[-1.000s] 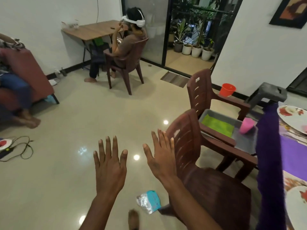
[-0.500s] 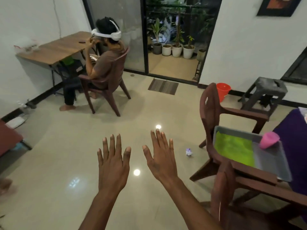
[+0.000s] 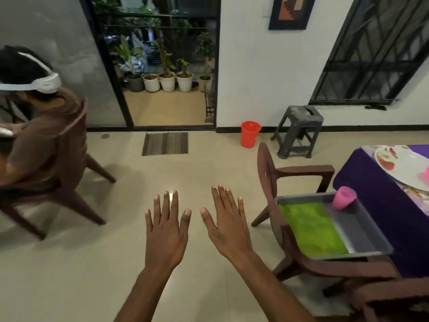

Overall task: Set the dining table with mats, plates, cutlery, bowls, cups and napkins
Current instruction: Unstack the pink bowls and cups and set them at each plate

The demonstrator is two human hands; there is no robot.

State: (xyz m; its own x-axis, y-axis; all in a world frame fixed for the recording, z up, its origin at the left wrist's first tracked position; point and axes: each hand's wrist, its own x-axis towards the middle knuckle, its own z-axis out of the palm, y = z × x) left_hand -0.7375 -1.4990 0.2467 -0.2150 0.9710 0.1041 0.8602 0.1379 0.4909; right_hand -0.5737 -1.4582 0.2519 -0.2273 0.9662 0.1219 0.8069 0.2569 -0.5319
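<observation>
The room has a shiny pale floor [image 3: 69, 275], a white wall with a picture, and a glass door with plant pots [image 3: 167, 82] outside. A moment ago the view looked more to the left; now it has swung right, so the dining table [image 3: 362, 205] with its purple cloth shows at the right edge, with a white plate [image 3: 404, 168] on it. The grey tray [image 3: 362, 231] has come closer. It sits on the arms of a brown chair [image 3: 269, 182] just beside the table. In the tray lie a green mat [image 3: 311, 228] and a pink cup [image 3: 343, 197]. The left hand [image 3: 166, 231] and the right hand [image 3: 226, 224] are held out flat over the floor, fingers straight and spread, just as before. They hold nothing and touch nothing. I think the person is turning to the tray to pick up the mat or the cup next, and the right hand is nearer to it. Another person [image 3: 34, 126] sits on a chair at the left.
</observation>
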